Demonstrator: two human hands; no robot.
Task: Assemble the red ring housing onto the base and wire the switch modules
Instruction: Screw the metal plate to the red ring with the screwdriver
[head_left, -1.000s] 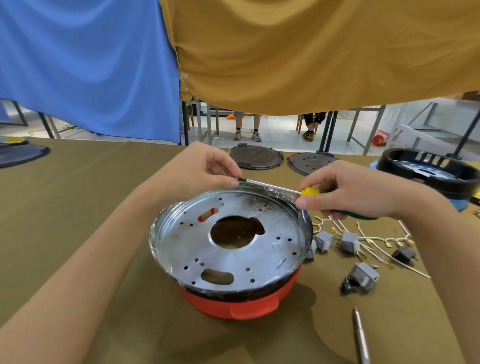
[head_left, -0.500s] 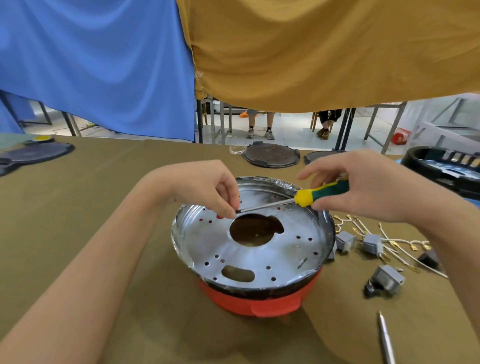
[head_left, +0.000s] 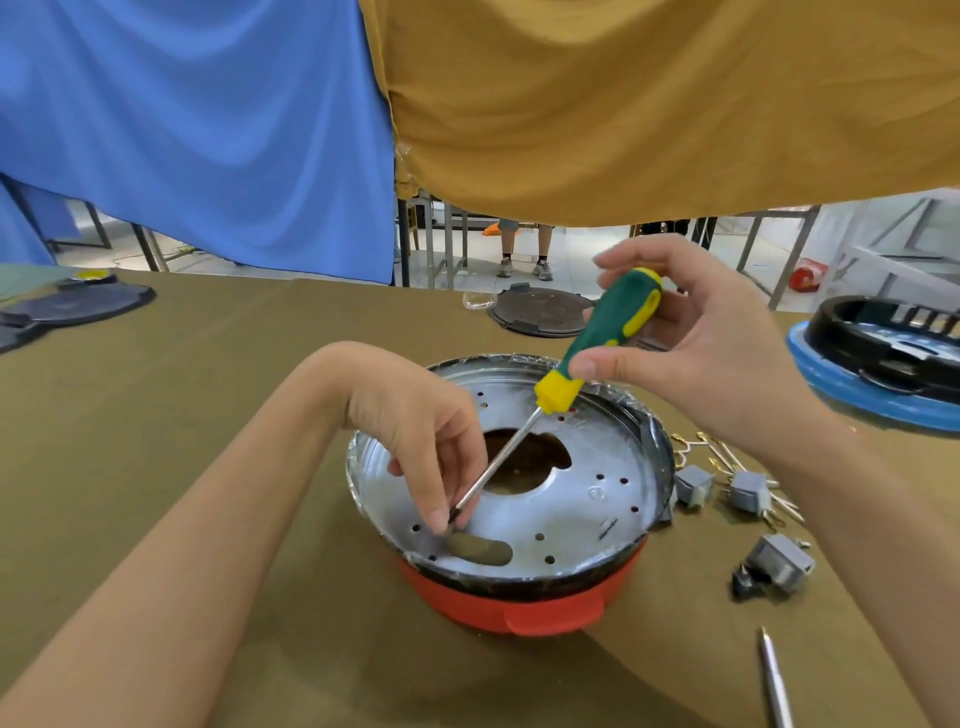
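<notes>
The right hand (head_left: 696, 343) grips the screwdriver (head_left: 597, 343) slanting down-left across the metal base plate (head_left: 571, 514), where left hand (head_left: 421, 431) fingertips pinch its tip near the plate's front slot.

A screwdriver (head_left: 605, 343) with a green handle, yellow grip patches and a yellow collar stands over a silver plate (head_left: 566, 514) dotted with small holes, seated on a red ring (head_left: 524, 608) with a black band. Grey switches (head_left: 748, 491) with gold-tipped white wires (head_left: 719, 457) lie on an olive-brown cloth (head_left: 208, 395). Behind hang a blue curtain (head_left: 197, 130) and a mustard curtain (head_left: 675, 104); a black housing (head_left: 893, 338) sits on a blue disc (head_left: 857, 400).
</notes>
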